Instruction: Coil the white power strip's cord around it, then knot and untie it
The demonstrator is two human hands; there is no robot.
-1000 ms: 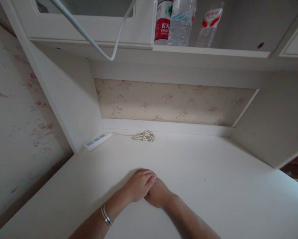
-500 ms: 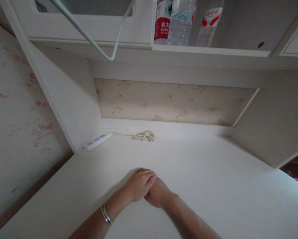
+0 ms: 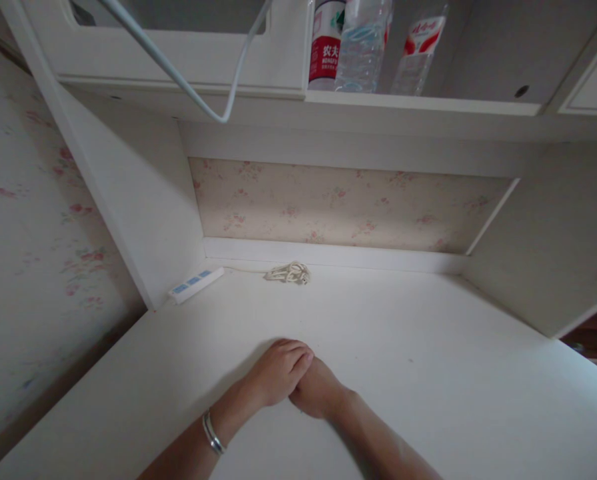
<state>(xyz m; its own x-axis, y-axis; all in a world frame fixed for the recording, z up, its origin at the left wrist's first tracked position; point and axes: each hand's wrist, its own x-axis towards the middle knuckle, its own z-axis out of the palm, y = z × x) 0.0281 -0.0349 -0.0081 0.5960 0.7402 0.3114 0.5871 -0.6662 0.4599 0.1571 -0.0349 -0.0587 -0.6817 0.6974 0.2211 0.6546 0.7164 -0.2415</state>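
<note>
Two hands, left hand (image 3: 278, 370) over right hand (image 3: 318, 395), on one desk (image 3: 428, 347).

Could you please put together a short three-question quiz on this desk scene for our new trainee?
1. True or false: the left hand rests against the right hand on the desk.
2. What lies at the back left corner of the desk? A) a power strip B) a mug C) a book
3. Fill in: a silver ____ sits on the left wrist.

Key:
1. True; neither hand holds anything.
2. A, the power strip, with a bundled cord to its right.
3. Bracelet.
</note>
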